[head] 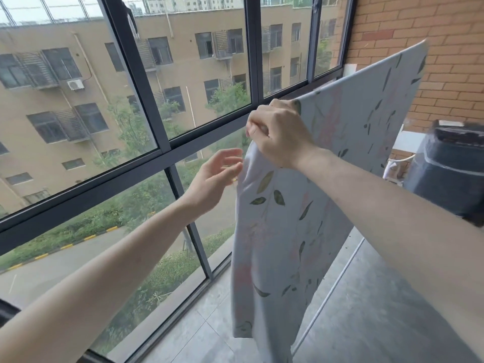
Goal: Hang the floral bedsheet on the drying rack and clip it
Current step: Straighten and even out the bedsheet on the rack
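Observation:
The floral bedsheet (340,158), pale grey-blue with green leaves and faint pink flowers, hangs in front of me. Its top edge runs from the middle of the view up to the right, against the brick wall. My right hand (277,132) grips the near top corner of the sheet, fingers curled round the bunched cloth. My left hand (217,174) is raised just left of the sheet's hanging edge, fingers relaxed and spread, fingertips close to the cloth. Whatever bar carries the sheet is hidden by it; a thin white rail (337,281) shows low behind the sheet. No clip is visible.
A dark-framed window wall (162,132) runs along the left and ahead, with a building and trees outside. A brick wall (419,24) stands at the right. A dark grey appliance (450,166) sits at the right edge. Grey floor tiles (204,334) lie below.

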`<state>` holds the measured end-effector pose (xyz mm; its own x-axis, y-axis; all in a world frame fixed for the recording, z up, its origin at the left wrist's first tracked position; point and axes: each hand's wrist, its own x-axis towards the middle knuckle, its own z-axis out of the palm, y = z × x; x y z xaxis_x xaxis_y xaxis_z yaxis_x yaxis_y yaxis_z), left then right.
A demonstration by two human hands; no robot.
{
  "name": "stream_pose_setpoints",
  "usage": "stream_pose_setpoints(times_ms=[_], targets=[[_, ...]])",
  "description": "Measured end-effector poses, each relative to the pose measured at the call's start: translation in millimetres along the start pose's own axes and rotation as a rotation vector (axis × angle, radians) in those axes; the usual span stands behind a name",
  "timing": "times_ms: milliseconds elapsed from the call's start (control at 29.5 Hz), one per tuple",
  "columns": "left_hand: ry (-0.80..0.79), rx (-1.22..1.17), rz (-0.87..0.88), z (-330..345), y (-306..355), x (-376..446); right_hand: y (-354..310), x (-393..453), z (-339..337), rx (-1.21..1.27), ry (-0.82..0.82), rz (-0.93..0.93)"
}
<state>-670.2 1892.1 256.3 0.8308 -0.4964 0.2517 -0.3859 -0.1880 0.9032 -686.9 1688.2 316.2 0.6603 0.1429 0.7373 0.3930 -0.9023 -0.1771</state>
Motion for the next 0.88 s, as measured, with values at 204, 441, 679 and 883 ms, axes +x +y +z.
stream_pose_setpoints(times_ms=[204, 441, 679, 883], targets=[[-0.016, 0.326, 0.062, -1, 13, 15, 0, 3, -18, 0.239, -0.044, 0.052], [-0.066, 0.54, 0.054, -25, 36, 25, 26, 14, -35, 0.033, -0.159, 0.17], [0.169, 0.61, 0.15, -26, 66, 36, 42, 18, -41, 0.141, -0.225, 0.042], [-0.076, 0.51, -0.216, 6, 62, 31, 56, 12, -45, 0.217, -0.279, -0.121]])
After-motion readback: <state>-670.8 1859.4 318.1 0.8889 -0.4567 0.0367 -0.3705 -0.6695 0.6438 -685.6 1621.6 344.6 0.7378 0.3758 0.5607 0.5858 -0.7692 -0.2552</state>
